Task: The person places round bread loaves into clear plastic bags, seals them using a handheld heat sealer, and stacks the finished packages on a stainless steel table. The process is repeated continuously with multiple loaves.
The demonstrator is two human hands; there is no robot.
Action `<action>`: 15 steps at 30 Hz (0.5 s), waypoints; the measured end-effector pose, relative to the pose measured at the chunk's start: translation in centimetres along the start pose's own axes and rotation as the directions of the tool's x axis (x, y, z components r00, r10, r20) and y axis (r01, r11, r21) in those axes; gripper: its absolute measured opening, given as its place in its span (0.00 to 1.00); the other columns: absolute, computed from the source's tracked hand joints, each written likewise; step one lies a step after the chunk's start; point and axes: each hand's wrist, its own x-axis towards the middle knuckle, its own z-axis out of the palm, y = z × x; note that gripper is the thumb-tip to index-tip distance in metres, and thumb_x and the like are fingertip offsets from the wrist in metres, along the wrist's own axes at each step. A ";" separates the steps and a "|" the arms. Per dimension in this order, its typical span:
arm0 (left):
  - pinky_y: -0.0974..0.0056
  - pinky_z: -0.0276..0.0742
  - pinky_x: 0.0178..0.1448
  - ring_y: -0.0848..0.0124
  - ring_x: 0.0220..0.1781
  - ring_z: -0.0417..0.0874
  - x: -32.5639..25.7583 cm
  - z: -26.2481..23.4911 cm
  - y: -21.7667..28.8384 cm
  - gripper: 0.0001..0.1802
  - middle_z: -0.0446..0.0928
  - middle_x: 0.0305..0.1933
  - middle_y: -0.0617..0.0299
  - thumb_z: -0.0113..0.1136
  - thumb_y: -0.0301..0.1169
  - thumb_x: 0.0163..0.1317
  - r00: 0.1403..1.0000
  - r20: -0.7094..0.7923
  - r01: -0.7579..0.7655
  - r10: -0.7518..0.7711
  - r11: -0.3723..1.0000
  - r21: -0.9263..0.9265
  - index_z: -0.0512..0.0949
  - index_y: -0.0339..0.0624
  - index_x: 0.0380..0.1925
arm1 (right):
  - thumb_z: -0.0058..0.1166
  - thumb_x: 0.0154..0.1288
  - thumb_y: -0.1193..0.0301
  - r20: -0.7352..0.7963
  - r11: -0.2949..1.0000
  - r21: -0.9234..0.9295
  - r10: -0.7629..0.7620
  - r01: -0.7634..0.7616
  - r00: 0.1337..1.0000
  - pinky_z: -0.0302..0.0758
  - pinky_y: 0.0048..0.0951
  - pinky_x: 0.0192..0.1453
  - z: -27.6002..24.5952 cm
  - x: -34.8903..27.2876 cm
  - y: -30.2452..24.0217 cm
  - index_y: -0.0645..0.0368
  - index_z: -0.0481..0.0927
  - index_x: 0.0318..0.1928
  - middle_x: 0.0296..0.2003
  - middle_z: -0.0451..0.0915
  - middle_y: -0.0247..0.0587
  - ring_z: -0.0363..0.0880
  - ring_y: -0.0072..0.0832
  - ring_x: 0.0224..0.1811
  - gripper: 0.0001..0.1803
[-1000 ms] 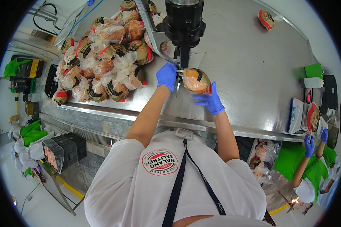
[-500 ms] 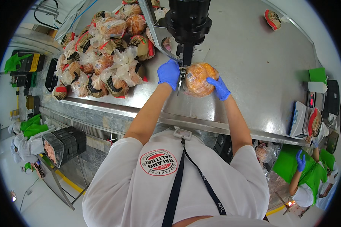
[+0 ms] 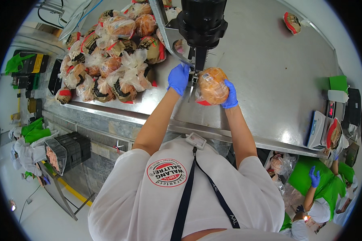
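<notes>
A round, orange-brown bagged ham (image 3: 212,85) in clear plastic, with a red patch at its lower edge, is beside the metal jaw of a black clipping machine (image 3: 202,26). My right hand (image 3: 231,95), in a blue glove, wraps around its right side and grips it. Left of the jaw, my left hand (image 3: 178,78), also gloved in blue, is closed against the machine's lower metal part. What its fingers hold is hidden. The gathered neck of the bag seems to lie at the jaw, but I cannot see it clearly.
Several bagged hams (image 3: 108,66) are heaped on the steel table (image 3: 265,80) at the left. One more bagged piece (image 3: 292,23) lies far right. A scale (image 3: 317,128) stands near the right edge. Co-workers in green aprons (image 3: 314,176) are at lower right, and others at far left.
The ham has turned in my right hand, bringing a red patch into view at its bottom. My right hand has shifted lower around its side. My left hand stays by the jaw.
</notes>
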 end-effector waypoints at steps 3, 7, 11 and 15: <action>0.50 0.69 0.39 0.46 0.36 0.76 0.2 1.4 -2.7 0.21 0.75 0.31 0.41 0.44 0.43 0.61 0.994 0.021 0.109 -0.108 0.946 -0.304 0.75 0.35 0.29 | 0.56 0.54 0.62 0.060 0.995 0.097 0.013 -0.019 0.998 0.70 0.38 0.56 0.2 0.3 0.8 0.64 0.68 0.53 0.47 0.75 0.48 0.74 0.35 0.49 0.28; 0.50 0.68 0.36 0.46 0.33 0.75 -0.7 0.2 -1.8 0.21 0.75 0.28 0.43 0.42 0.42 0.63 0.994 0.057 -0.079 0.092 0.977 -0.197 0.74 0.35 0.25 | 0.55 0.56 0.65 0.320 0.630 -0.579 -0.408 0.517 0.855 0.71 0.39 0.55 2.6 0.3 2.8 0.65 0.69 0.52 0.46 0.75 0.48 0.75 0.33 0.49 0.25; 0.65 0.66 0.26 0.69 0.19 0.68 -3.8 -6.9 2.3 0.13 0.68 0.19 0.63 0.45 0.37 0.63 0.927 0.345 0.367 -0.148 0.557 -0.746 0.72 0.43 0.24 | 0.51 0.60 0.62 0.331 0.768 -0.544 -0.174 0.338 0.927 0.67 0.41 0.59 3.7 -1.5 2.8 0.64 0.63 0.58 0.52 0.71 0.47 0.69 0.36 0.55 0.29; 0.73 0.62 0.25 0.78 0.19 0.62 -5.0 -12.7 5.4 0.07 0.65 0.23 0.71 0.47 0.34 0.63 0.908 0.408 0.405 -0.096 -0.057 -0.913 0.69 0.49 0.26 | 0.39 0.62 0.45 0.142 0.986 0.051 0.149 -0.158 0.979 0.65 0.44 0.61 7.4 -4.6 2.9 0.57 0.54 0.64 0.57 0.66 0.48 0.67 0.40 0.57 0.37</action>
